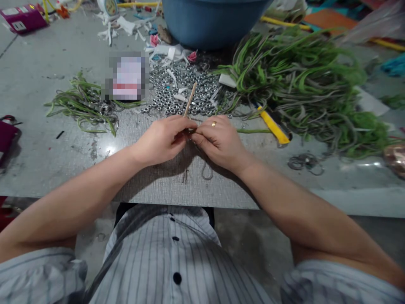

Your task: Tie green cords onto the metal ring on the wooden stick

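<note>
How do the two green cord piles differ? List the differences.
The left pile is small, flat and thin; the right pile is far bigger, heaped and tangled. The left pile lies apart from the knife; the right pile reaches it. Both are green cords on the table.

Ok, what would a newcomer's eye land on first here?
The left hand and right hand, pinched together at the centre, with a stick rising from the left. A big heap of green cords sprawls to the right. A pile of shiny nuts lies just behind the hands, before a blue tub.
</note>
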Motion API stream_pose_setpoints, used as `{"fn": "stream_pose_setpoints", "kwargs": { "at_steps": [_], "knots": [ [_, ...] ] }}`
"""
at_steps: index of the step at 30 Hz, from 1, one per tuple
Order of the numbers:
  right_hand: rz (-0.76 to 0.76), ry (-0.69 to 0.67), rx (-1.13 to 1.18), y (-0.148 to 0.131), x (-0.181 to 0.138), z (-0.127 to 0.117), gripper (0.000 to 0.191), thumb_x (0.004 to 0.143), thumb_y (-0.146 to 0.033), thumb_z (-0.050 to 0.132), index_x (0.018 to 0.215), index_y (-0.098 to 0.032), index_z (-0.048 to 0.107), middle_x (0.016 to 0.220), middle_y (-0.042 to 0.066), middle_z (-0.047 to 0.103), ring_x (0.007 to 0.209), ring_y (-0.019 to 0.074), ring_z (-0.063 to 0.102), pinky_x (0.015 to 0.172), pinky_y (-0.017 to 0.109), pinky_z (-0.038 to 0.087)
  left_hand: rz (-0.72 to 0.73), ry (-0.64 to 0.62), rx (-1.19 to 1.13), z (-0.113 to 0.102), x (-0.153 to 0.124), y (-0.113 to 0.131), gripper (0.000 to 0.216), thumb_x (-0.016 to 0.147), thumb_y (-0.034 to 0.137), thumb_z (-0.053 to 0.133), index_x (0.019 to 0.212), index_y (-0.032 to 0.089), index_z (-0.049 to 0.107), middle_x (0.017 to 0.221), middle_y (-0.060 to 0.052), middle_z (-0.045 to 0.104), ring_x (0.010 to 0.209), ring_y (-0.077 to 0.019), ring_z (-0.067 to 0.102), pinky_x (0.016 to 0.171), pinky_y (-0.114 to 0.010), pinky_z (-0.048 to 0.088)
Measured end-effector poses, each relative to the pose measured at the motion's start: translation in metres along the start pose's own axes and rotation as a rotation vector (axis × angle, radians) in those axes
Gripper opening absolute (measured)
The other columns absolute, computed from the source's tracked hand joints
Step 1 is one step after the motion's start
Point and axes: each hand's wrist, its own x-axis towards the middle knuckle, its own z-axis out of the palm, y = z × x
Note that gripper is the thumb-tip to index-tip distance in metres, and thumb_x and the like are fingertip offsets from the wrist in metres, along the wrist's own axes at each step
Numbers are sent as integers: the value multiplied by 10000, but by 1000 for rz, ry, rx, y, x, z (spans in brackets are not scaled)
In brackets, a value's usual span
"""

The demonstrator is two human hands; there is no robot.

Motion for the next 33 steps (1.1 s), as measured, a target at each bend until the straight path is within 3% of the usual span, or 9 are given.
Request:
{"fn": "stream_pose_setpoints", "kwargs": {
  "at_steps": [7, 12, 16, 24, 33],
  "knots": [
    [68, -22, 69, -2, 2, -1, 625, 1070, -634, 256, 755, -244, 630, 714, 35, 644, 770, 216, 584, 795, 406, 388, -42, 22, 137, 1, 0, 1, 219, 990, 122, 488, 1013, 182, 698, 1007, -45, 766, 944, -155, 729, 864, -277, 558],
    [196, -51, 151, -2, 6, -3, 725, 1017, -758, 160, 666, -240, 527, 637, 20, 567, 684, 194, 555, 737, 382, 375, -50, 34, 187, 4, 0, -1, 191, 988, 126, 522, 973, 170, 708, 945, -35, 760, 868, -143, 722, 797, -250, 543],
    [218, -105, 204, -4, 8, -6, 705, 1002, -786, 210, 676, -241, 518, 644, 14, 556, 696, 195, 556, 741, 376, 376, -20, 29, 196, 5, 0, -4, 197, 997, 137, 506, 970, 175, 697, 959, -41, 758, 859, -144, 718, 780, -248, 539],
    [204, -76, 227, -7, 8, -8, 628, 1023, -732, 309, 727, -242, 566, 706, 29, 630, 754, 210, 587, 767, 386, 395, 6, 21, 253, 5, -2, -5, 233, 1028, 188, 468, 949, 187, 687, 887, -43, 748, 808, -159, 710, 726, -261, 526],
    [202, -92, 215, -6, 6, -14, 298, 990, -431, 534, 799, -248, 671, 801, 38, 735, 839, 242, 648, 856, 414, 450, -46, -26, 256, 1, 0, -4, 241, 984, 170, 484, 972, 175, 725, 915, -52, 770, 838, -164, 717, 759, -267, 536]
  ]
}}
